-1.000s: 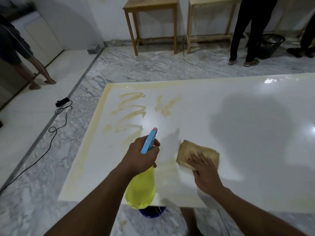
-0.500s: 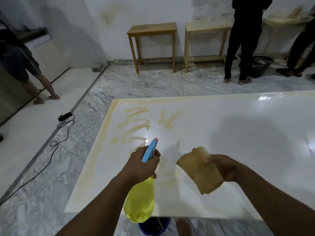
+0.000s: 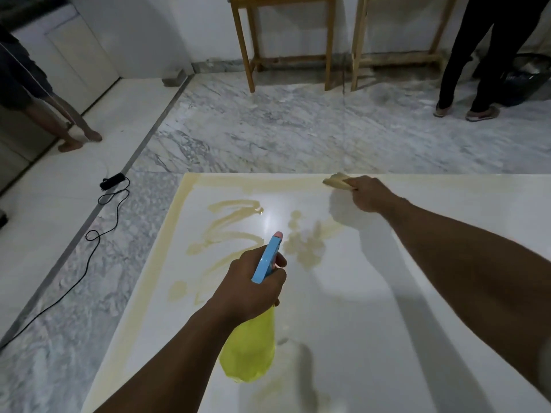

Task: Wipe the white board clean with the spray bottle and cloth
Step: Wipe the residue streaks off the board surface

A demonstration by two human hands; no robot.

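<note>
A large white board [image 3: 387, 293] lies flat, with yellowish smears over its left half and along its left and far edges. My left hand [image 3: 253, 287] grips a spray bottle [image 3: 250, 353] with a yellow body and a blue head, nozzle pointing away over the smears. My right hand [image 3: 369, 193] is stretched out to the far edge of the board and holds a tan cloth [image 3: 337, 181] against it.
Marble floor surrounds the board. A black cable with a plug block [image 3: 111, 180] runs across the floor at left. Two wooden tables [image 3: 283, 31] stand by the far wall. One person [image 3: 483, 55] stands at far right beside a dark basket [image 3: 524, 81], another person [image 3: 35, 93] at far left.
My right hand lifted the cloth off the near part of the board and carried it out to the far edge. The bottle stays in my left hand. My view moved closer over the board.
</note>
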